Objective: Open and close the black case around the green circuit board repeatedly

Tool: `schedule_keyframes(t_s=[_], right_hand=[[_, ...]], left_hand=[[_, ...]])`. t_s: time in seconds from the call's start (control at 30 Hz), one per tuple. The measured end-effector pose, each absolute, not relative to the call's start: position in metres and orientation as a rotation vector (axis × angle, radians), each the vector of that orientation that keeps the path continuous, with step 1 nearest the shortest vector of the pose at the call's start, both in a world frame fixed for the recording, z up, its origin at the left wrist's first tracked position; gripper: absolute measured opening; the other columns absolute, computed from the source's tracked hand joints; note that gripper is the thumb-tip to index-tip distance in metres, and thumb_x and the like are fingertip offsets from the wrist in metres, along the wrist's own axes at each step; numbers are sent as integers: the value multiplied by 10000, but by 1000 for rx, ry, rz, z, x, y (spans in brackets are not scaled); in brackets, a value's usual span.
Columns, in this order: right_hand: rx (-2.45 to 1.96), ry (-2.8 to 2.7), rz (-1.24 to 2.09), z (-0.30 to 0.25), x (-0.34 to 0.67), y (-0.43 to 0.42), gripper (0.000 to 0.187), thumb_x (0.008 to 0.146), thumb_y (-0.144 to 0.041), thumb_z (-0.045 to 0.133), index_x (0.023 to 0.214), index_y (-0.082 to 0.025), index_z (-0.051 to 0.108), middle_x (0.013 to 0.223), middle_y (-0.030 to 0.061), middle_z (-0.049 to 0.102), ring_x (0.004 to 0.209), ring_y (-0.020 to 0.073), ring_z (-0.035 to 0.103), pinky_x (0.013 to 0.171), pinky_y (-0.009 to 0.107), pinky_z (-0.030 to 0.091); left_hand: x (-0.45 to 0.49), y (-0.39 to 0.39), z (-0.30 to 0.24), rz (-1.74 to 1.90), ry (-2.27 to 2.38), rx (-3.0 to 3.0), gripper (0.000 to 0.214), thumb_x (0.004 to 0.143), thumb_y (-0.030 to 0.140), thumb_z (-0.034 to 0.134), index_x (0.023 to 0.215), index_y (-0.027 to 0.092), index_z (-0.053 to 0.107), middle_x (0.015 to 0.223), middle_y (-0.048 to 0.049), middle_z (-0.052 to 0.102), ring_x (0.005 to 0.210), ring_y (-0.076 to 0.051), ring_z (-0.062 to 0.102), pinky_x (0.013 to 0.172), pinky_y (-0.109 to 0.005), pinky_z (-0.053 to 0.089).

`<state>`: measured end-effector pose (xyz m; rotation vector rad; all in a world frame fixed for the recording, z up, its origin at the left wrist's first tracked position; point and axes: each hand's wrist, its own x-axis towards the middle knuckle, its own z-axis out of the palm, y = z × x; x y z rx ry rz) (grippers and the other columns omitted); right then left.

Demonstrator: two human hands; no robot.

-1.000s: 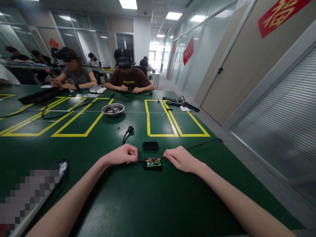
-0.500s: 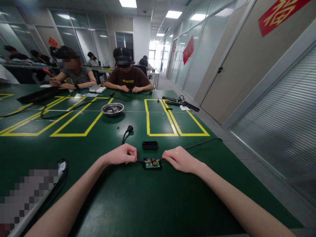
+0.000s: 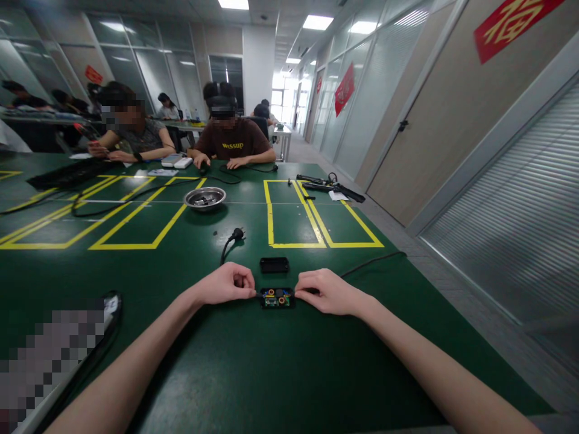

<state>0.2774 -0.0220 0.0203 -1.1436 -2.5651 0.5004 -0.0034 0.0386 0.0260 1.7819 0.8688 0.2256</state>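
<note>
A green circuit board (image 3: pixel 277 301) with copper coils lies inside a small black case half (image 3: pixel 277 307) on the green table. At the case's left end, my left hand (image 3: pixel 230 283) pinches the black cable by its entry. My right hand (image 3: pixel 326 292) pinches the cable at the right end, fingertips close to the case wall. Just beyond the board sits the other black case half (image 3: pixel 274 264), its hollow side up. A black power plug (image 3: pixel 237 234) on its cord lies past my left hand. The cord (image 3: pixel 373 262) from the right side runs towards the table's right edge.
A metal bowl (image 3: pixel 205 199) holding small parts stands further off. Black tools (image 3: pixel 332 187) lie at the back right, across yellow tape outlines (image 3: pixel 297 245). A pixelated flat object (image 3: pixel 58 355) is at the near left. Across the table, two people (image 3: pixel 233 141) sit at work.
The board, tilted and partly above the case before, now sits lower inside it. Both my hands have moved slightly inward. The person opposite has spread their hands apart.
</note>
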Motion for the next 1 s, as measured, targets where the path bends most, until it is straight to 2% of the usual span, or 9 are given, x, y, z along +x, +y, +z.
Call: schedule_keyframes(t_s=[0.13,0.3,0.5,0.7,0.87,1.0], right_hand=[[-1130,-2567,501,21,278,-22,230,974,-259,558,852,-177,735,795,36,684,650,141,593,616,254,417],[-1123,-2597,469,23,278,-23,237,973,-253,557,866,-180,757,785,31,691,632,137,584,599,260,412],[-1095,-2578,280,14,276,-21,246,985,-261,569,874,-179,772,823,57,692,762,181,621,677,296,466],[-1097,-2513,194,6,274,-16,199,975,-250,606,889,-178,770,836,64,698,781,186,617,718,306,483],[-1099,-2554,166,8,273,-15,183,972,-235,602,881,-180,751,830,60,691,762,188,615,712,322,459],[-1088,-2480,247,1,270,-13,197,979,-220,577,819,-180,686,810,53,662,772,191,594,714,317,445]], left_hand=[[-2,37,22,268,873,1857,260,731,389,725,787,136,708,628,16,609,577,-107,504,548,-217,380],[1,32,17,351,863,1927,188,746,331,701,754,143,696,616,19,597,570,-107,496,541,-216,384],[6,30,15,524,802,2082,55,730,192,635,724,146,665,714,0,620,634,-111,522,601,-220,420],[5,33,10,573,789,2182,68,751,171,588,688,154,607,709,15,561,625,-105,502,592,-215,395],[9,29,9,647,756,2431,142,725,128,565,617,173,485,690,24,521,622,-106,487,596,-217,355],[10,29,7,667,767,2474,155,733,137,574,617,178,480,680,26,528,603,-105,492,591,-219,350]])
